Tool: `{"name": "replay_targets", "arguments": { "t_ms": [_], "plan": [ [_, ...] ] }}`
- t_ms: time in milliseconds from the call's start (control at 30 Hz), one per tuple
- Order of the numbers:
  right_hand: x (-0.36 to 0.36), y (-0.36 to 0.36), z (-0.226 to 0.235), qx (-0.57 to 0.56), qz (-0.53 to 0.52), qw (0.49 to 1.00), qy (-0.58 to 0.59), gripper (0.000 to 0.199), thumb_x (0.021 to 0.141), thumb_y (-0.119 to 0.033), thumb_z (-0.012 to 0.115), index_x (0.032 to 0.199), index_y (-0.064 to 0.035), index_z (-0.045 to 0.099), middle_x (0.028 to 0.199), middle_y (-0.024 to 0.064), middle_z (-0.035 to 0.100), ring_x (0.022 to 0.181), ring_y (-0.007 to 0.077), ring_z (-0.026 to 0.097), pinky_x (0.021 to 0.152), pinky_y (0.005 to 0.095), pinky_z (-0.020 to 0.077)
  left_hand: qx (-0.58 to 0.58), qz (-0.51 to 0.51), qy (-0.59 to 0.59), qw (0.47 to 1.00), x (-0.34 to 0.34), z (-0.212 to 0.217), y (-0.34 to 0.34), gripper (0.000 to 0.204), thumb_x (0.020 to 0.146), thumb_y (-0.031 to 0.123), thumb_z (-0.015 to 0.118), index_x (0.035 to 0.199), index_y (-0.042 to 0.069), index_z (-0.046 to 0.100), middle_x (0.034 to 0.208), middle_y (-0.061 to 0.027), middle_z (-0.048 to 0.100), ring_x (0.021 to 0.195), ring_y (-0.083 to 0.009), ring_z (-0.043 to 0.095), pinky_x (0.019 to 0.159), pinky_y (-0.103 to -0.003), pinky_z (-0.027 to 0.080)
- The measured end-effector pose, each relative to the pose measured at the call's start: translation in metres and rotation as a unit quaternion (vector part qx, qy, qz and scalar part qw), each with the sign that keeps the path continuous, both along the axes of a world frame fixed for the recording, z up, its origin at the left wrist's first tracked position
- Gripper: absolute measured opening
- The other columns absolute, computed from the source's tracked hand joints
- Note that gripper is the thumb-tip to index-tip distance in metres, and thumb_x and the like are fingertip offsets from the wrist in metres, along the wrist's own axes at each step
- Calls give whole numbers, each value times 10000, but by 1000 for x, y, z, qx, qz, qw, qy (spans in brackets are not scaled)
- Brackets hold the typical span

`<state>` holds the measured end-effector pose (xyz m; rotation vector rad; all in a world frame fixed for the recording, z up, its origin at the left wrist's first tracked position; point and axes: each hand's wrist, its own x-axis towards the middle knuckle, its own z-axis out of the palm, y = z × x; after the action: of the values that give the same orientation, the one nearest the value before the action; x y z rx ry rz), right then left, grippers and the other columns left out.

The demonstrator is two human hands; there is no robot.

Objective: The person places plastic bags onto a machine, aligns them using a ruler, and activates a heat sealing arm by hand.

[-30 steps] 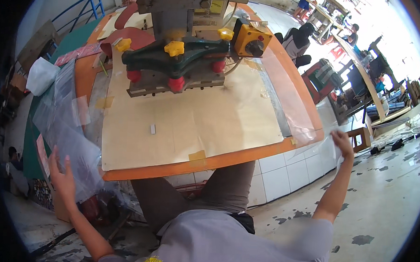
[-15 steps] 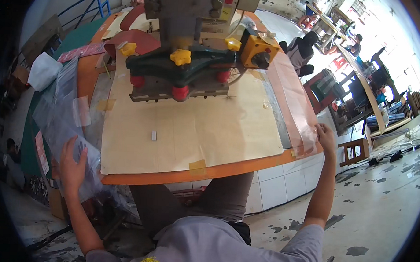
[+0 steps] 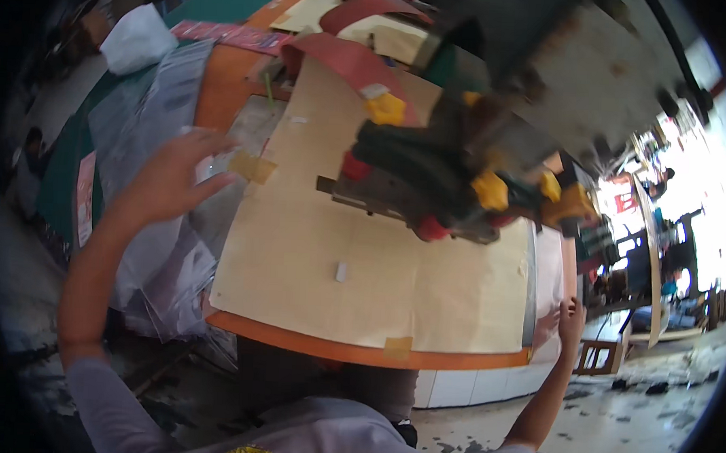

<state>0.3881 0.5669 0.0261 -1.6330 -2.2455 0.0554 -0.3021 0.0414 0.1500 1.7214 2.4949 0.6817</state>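
Observation:
My left hand [image 3: 175, 178] is raised over the pile of clear plastic sheets [image 3: 148, 241] at the left side of the table, fingers spread, holding nothing. My right hand [image 3: 571, 316] rests at the right front corner of the orange table [image 3: 309, 347], touching the clear plastic strip [image 3: 549, 275] there. Between them lies a tan paper sheet [image 3: 353, 258] taped to the table top. A dark green press head [image 3: 430, 177] with red and yellow knobs hangs over the back of the sheet.
A white bag [image 3: 136, 38] lies at the far left. A red curved strip [image 3: 346, 60] and more paper sit behind the machine. Benches and people are at the far right. The floor below is grey with dark scraps.
My left hand has risen from beside the table up onto the plastic sheets. My right hand has come in to the table's right corner. The view has swung left and closer.

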Motion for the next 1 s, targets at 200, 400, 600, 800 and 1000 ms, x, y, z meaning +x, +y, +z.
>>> {"name": "replay_targets", "arguments": {
  "t_ms": [200, 400, 600, 800, 1000],
  "plan": [
    [-131, -161, 18, 93, 145, 985, 30, 426, 1041, -249, 658, 1392, -9, 620, 1393, 208, 643, 1315, 429, 564, 1159, 546, 393, 21, -222, 16, 975, -50, -49, 149, 384, 1014, 268, 697, 1322, 40, 665, 1298, -162, 655, 1214, -359, 640, 1045, -484, 514],
    [-192, -274, -7, -21, 240, 968, 64, 530, 1120, -443, 495, 1311, 30, 641, 1293, 223, 641, 1244, 406, 579, 1095, 531, 425, 7, -326, -6, 945, -62, -109, 246, 342, 983, 187, 662, 1289, 37, 698, 1210, -146, 671, 1194, -356, 652, 1022, -478, 526],
    [-200, -277, -15, -30, 193, 977, 80, 601, 1129, -507, 424, 1282, 36, 630, 1283, 212, 617, 1247, 374, 592, 1100, 513, 455, 93, -440, -34, 893, -65, -130, 286, 217, 881, 70, 677, 1069, 16, 770, 1059, -136, 709, 1152, -328, 663, 960, -437, 549],
    [-205, -288, -9, -39, 160, 984, 60, 618, 1112, -542, 400, 1239, 6, 655, 1206, 203, 655, 1202, 373, 599, 1067, 528, 461, 116, -451, -110, 878, -71, -136, 290, 140, 906, 103, 739, 1012, 22, 781, 1004, -126, 749, 1064, -339, 695, 940, -450, 551],
    [-192, -278, -15, -12, 167, 985, 49, 614, 1108, -529, 393, 1164, 6, 690, 1156, 203, 679, 1132, 375, 607, 1012, 522, 467, 152, -428, -136, 880, -70, -146, 287, 125, 935, 114, 735, 994, 32, 807, 1011, -126, 777, 1028, -326, 712, 923, -452, 563]
  ]
}}
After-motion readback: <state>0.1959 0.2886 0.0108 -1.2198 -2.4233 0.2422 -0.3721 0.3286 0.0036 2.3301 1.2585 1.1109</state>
